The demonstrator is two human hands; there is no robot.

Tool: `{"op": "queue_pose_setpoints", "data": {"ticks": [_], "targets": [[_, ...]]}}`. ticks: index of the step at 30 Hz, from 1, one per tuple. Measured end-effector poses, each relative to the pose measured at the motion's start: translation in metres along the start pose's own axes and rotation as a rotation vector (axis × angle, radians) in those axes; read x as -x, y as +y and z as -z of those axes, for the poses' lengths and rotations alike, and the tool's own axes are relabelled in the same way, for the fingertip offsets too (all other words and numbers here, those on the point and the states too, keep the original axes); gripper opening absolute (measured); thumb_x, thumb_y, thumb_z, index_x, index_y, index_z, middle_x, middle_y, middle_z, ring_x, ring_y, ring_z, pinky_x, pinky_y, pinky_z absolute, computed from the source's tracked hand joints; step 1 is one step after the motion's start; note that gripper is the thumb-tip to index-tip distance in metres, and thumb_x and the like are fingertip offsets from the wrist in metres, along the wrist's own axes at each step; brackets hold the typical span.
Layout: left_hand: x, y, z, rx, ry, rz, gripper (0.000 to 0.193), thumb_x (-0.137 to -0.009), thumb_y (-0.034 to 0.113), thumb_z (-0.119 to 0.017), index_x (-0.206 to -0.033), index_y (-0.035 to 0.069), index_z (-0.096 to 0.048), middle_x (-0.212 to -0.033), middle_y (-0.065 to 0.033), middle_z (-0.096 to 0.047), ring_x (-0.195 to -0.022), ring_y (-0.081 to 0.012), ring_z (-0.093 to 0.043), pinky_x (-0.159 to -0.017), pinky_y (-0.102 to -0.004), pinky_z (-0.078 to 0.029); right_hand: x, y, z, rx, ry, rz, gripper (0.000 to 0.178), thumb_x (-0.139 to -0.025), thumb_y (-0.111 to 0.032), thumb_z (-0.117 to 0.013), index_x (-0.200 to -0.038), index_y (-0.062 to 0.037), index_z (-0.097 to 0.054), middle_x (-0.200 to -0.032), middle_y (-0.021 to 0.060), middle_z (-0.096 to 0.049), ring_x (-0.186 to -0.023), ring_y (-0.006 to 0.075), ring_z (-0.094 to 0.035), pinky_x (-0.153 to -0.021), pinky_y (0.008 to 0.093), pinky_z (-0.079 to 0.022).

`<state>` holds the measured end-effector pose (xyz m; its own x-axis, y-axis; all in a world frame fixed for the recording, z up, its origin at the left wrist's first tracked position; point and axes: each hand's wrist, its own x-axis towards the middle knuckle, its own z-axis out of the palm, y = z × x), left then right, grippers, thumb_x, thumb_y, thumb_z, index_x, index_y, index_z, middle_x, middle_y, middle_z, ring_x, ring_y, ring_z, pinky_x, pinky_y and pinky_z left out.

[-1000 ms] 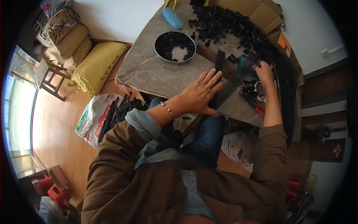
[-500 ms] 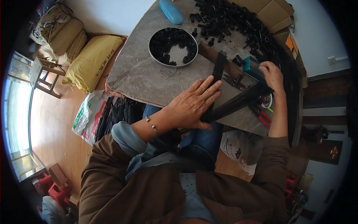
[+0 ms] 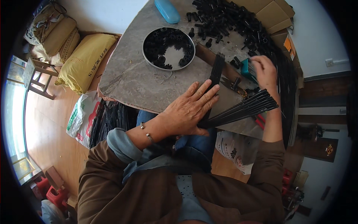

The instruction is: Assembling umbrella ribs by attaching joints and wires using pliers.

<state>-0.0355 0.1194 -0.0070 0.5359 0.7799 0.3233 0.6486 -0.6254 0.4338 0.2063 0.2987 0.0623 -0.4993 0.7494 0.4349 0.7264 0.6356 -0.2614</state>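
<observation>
My left hand (image 3: pixel 192 106) lies across a bundle of thin black rods (image 3: pixel 242 112), fingers stretched and close together, thumb apart, pinning it down. One part of the bundle fans out to the right past the thumb; another part, a flat row of black rods (image 3: pixel 217 67), sticks up beyond the fingertips. The palm hides where they meet. At a small green box (image 3: pixel 247 69), my right hand (image 3: pixel 265 72) has its fingers curled in a pinch; whatever they hold is too small to make out. Pliers (image 3: pixel 233 85) lie between the two hands.
On the grey table (image 3: pixel 126 71) stand a round tin (image 3: pixel 145 59) of black ring-shaped parts and a blue case (image 3: pixel 167 11). A heap of black tubular parts (image 3: pixel 223 22) spreads at the back, with long black rods (image 3: pixel 288 93) along the right edge. More rods (image 3: pixel 112 119) lie at lower left.
The fanned rods have swung toward me and spread, their ends now showing. My right hand has shifted slightly up and left over the green box. My left hand keeps its hold.
</observation>
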Motion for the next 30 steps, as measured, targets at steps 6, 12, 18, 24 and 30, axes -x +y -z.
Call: {"op": "queue_pose_setpoints", "data": {"ticks": [6, 12, 18, 24, 30], "targets": [[-0.002, 0.000, -0.002, 0.009, 0.015, 0.002, 0.098, -0.064, 0.057, -0.073, -0.137, 0.000, -0.041, -0.152, -0.0163, -0.024, -0.142, -0.0335, -0.017, -0.115, -0.0464, -0.017, -0.003, -0.035, -0.039, -0.114, -0.206, -0.093, 0.012, -0.085, -0.008, -0.058, -0.093, -0.0051, -0.066, -0.088, 0.0084, -0.061, -0.076, 0.0241, -0.061, -0.069, 0.0319, -0.047], [0.000, -0.002, -0.001, 0.015, 0.010, 0.013, 0.098, -0.064, 0.057, -0.073, -0.137, 0.000, -0.042, -0.152, -0.0161, -0.024, -0.143, -0.0331, -0.016, -0.115, -0.0466, -0.017, 0.003, -0.033, -0.035, -0.113, -0.241, -0.091, 0.015, -0.083, 0.000, -0.059, -0.097, 0.0004, -0.066, -0.083, 0.0059, -0.060, -0.071, 0.0143, -0.055, -0.066, 0.0255, -0.044], [-0.001, -0.003, -0.003, 0.012, 0.001, 0.012, 0.099, -0.063, 0.057, -0.073, -0.138, 0.001, -0.041, -0.152, -0.0158, -0.023, -0.143, -0.0326, -0.015, -0.115, -0.0463, -0.016, 0.005, -0.033, -0.038, -0.123, -0.199, -0.067, 0.015, -0.083, 0.000, -0.060, -0.096, 0.0007, -0.066, -0.081, 0.0052, -0.059, -0.069, 0.0141, -0.055, -0.064, 0.0253, -0.044], [0.000, -0.003, -0.004, 0.000, 0.007, 0.009, 0.099, -0.064, 0.059, -0.072, -0.138, 0.000, -0.041, -0.152, -0.0158, -0.024, -0.143, -0.0326, -0.016, -0.115, -0.0460, -0.016, 0.002, -0.035, -0.041, -0.130, -0.195, -0.073, 0.014, -0.083, 0.000, -0.060, -0.095, 0.0006, -0.066, -0.081, 0.0053, -0.060, -0.070, 0.0140, -0.056, -0.064, 0.0246, -0.044], [0.000, -0.003, -0.004, -0.007, 0.012, 0.001, 0.100, -0.063, 0.060, -0.072, -0.137, -0.001, -0.042, -0.151, -0.0158, -0.025, -0.142, -0.0327, -0.017, -0.115, -0.0458, -0.016, -0.014, -0.028, -0.044, 0.014, -0.225, 0.023, 0.013, -0.080, -0.008, -0.064, -0.092, -0.0067, -0.068, -0.083, 0.0056, -0.062, -0.076, 0.0239, -0.060, -0.074, 0.0342, -0.045]]}}
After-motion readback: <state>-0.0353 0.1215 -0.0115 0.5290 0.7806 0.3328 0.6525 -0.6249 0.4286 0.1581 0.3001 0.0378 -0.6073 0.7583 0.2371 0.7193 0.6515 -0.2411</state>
